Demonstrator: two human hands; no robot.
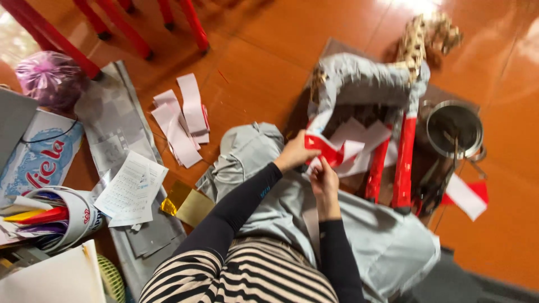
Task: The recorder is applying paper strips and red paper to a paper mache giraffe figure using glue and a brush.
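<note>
A papier-mâché animal figure (365, 84), grey with newspaper skin, stands on the floor; two of its legs (403, 163) are covered in red paper. My left hand (295, 151) presses a red and white paper piece (331, 150) against the figure's underside. Just below it, my right hand (325, 182) pinches the lower edge of the same paper. Both arms wear black sleeves. More white paper strips (359, 137) cling under the figure's belly.
Pink-white paper strips (182, 120) and newspaper sheets (115, 120) lie left on the orange floor. A metal bowl (455, 129) stands right of the figure. A tub of coloured papers (50, 216), gold foil (188, 205) and red chair legs (129, 33) are around.
</note>
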